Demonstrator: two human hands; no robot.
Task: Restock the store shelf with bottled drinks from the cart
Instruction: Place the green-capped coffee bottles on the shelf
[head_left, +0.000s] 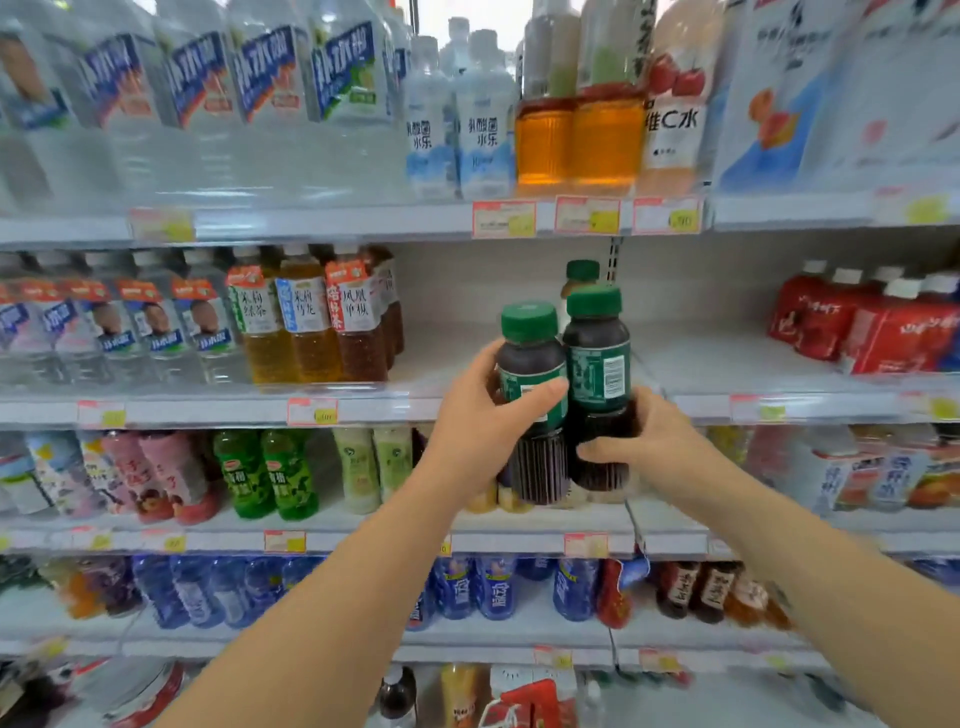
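Two dark drink bottles with green caps and green labels are held up side by side in front of the second shelf (519, 364). My left hand (483, 415) grips the left bottle (532, 364) around its label. My right hand (639, 441) grips the right bottle (597, 358) around its ribbed lower part. Both bottles hover at the shelf's front edge. A third green-capped bottle (581, 278) stands on that shelf behind them, mostly hidden. The cart is out of view.
Tea bottles (311, 322) stand left of the shelf's bare stretch, red packs (872, 322) to its right. Price tags line the shelf edges. Shelves above and below are packed with water, juice and blue bottles.
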